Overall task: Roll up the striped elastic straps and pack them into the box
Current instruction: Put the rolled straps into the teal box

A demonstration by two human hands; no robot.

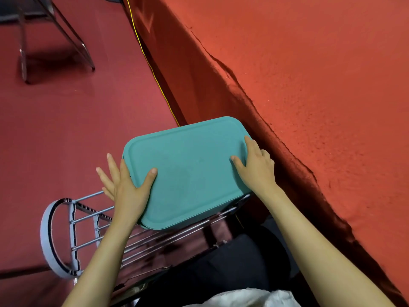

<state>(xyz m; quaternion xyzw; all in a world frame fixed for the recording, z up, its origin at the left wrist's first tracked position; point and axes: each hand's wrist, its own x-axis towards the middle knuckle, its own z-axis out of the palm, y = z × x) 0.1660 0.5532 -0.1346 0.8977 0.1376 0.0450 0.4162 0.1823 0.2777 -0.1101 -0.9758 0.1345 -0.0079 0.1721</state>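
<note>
Setting: Red flooring point(77, 129) is seen on one side and a counter point(321, 74) draped in orange-red cloth on the other. A yellow cable point(150, 65) is run along the foot of the drape, and chair legs point(24, 52) stand at the far left.
Box: A teal box point(190, 178), its lid point(177, 147) seated flat on top, is set on a wire rack point(44, 229). It sits toward the rack's end nearest the counter's draped edge, and the rack's grey hooped end is left uncovered.
Left hand: The left hand point(128, 185) is laid against one short end of the box, thumb flat on the lid, fingers spread straight beyond the rim.
Right hand: The right hand point(256, 167) is placed at the opposite short end, thumb on the lid, the other fingers curled over the rim beside the drape.
Straps: No striped elastic straps are shown. Whether any lie inside the closed box cannot be told.
Step judged: The box appears to be gripped for lifting off the rack, probably toward the counter, so packing looks barely begun.
Done well: An even hold is called for. The left fingers would be better wrapped under the rim to match the right, and the box kept level and raised straight up before being swung over the counter's edge.
Risk: The lid may only be resting in place. If the box is lifted by the lid alone, the base could be left behind or dropped through the hands, and the cloth edge could be snagged.
</note>
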